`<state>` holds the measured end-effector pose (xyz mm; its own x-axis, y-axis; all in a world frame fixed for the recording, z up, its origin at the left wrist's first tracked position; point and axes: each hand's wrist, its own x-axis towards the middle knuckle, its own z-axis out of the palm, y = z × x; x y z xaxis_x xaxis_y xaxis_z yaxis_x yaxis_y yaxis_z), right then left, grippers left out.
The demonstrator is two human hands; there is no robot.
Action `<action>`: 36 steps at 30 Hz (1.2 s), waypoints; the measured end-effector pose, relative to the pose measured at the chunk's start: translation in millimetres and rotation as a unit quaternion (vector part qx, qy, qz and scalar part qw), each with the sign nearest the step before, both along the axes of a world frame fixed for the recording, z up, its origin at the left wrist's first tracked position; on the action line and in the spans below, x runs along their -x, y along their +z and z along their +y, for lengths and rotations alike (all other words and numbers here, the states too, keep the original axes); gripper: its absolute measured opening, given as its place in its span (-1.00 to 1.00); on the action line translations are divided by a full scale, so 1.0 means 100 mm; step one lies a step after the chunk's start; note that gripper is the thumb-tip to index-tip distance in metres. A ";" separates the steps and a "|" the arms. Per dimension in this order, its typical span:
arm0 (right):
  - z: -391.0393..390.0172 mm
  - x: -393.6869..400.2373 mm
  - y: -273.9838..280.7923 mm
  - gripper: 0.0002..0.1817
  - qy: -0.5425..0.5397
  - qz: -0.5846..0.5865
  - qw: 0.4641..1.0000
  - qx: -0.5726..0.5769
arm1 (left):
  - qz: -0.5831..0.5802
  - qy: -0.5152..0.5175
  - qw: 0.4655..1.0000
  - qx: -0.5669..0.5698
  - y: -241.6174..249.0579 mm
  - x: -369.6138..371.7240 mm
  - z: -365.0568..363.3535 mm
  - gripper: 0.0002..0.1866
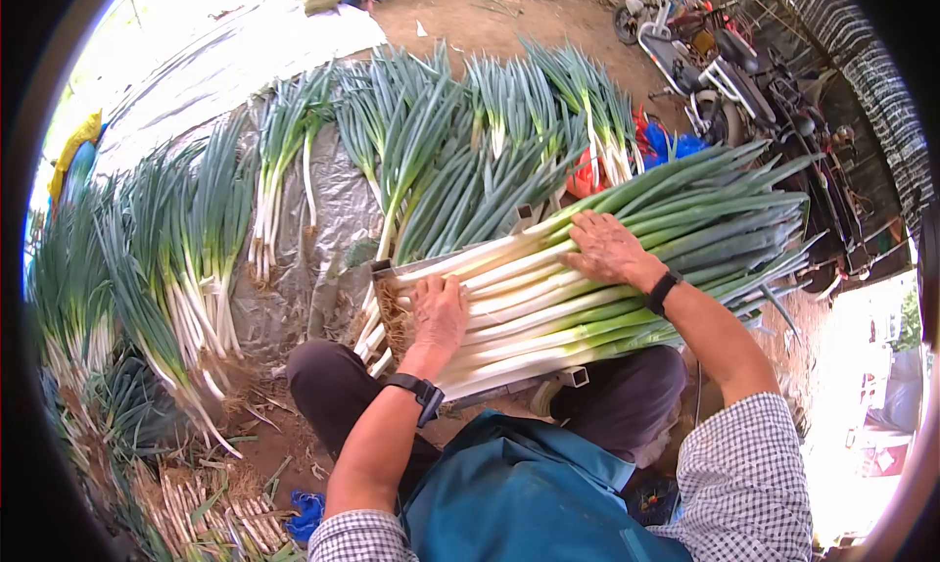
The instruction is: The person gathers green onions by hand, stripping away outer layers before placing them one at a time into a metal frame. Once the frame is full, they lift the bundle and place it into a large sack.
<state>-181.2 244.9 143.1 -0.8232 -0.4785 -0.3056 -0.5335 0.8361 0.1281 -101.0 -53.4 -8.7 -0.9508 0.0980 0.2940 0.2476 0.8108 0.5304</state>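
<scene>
A thick bundle of long green onions lies across a metal frame over my lap, white stems to the left and green leaves to the right. My left hand rests on the white stems close to the root ends, its fingers lying along the top. Farther right, my right hand lies on the stalks where white turns to green, fingers spread over them. The roots meet an upright end plate of the frame at the left. Both palms' undersides are hidden.
More green onions lie in bunches on a grey plastic sheet to the left and ahead. Trimmed stalk pieces and a blue scrap are at the lower left. Parked scooters stand at the upper right.
</scene>
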 end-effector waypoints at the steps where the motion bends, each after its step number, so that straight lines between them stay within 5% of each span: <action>1: -0.02 -0.03 0.03 -0.23 0.002 -0.003 1.000 0.010 | -0.002 0.002 1.000 0.001 0.00 -0.01 -0.01 -0.80; 6: 0.01 -0.18 0.00 -0.03 0.042 -0.025 0.999 0.007 | -0.003 0.010 0.999 -0.035 -0.01 -0.02 0.03 -0.88; 11: 0.00 -0.14 -0.09 0.01 0.019 -0.040 0.999 -0.028 | -0.102 -0.007 0.992 -0.073 0.02 0.09 -0.08 -0.70; 12: -0.08 -0.16 0.01 0.01 0.001 -0.054 0.998 -0.028 | -0.248 -0.046 0.967 -0.025 0.28 0.23 -0.27 -0.64; 13: -0.14 -0.16 0.05 0.00 0.005 -0.047 0.998 -0.029 | -0.238 -0.026 0.970 0.051 0.63 0.30 -0.47 -0.64; 17: -0.09 -0.18 0.03 -0.02 0.005 -0.039 0.999 -0.024 | -0.103 -0.002 0.969 -0.224 1.42 0.45 -2.05 -0.61; 18: -0.10 -0.18 0.04 -0.02 0.005 -0.037 0.999 -0.027 | -0.079 0.045 0.988 -0.128 1.72 0.36 -2.37 -0.58; 20: -0.08 -0.18 -0.01 -0.02 0.014 -0.028 0.999 -0.026 | -0.230 0.175 0.948 -0.134 1.85 0.28 -2.93 -0.56; 22: -0.06 -0.19 -0.02 -0.01 0.019 -0.025 0.999 -0.021 | -0.195 0.192 0.960 -0.066 1.03 0.15 -3.63 -0.61; 24: -0.05 -0.18 -0.03 0.00 0.021 -0.020 0.999 -0.020 | -0.326 0.263 0.905 -0.071 0.35 -0.02 -3.74 -0.61; 27: -0.08 -0.20 -0.01 0.02 0.022 -0.027 0.999 -0.025 | -0.334 0.158 0.927 -0.064 -1.03 -0.44 -3.46 -0.64; 28: -0.10 -0.18 0.00 0.02 0.020 -0.030 0.999 -0.031 | -0.398 0.135 0.889 -0.182 -1.60 -0.54 -3.40 -0.68; 33: -0.10 -0.14 0.01 0.03 0.030 -0.049 0.996 -0.071 | -0.358 0.131 0.898 -0.220 -2.33 -0.07 -2.73 -0.66; 36: -0.12 -0.11 0.02 0.05 0.032 -0.061 0.995 -0.077 | -0.337 0.088 0.931 -0.106 -2.60 0.40 -2.47 -0.65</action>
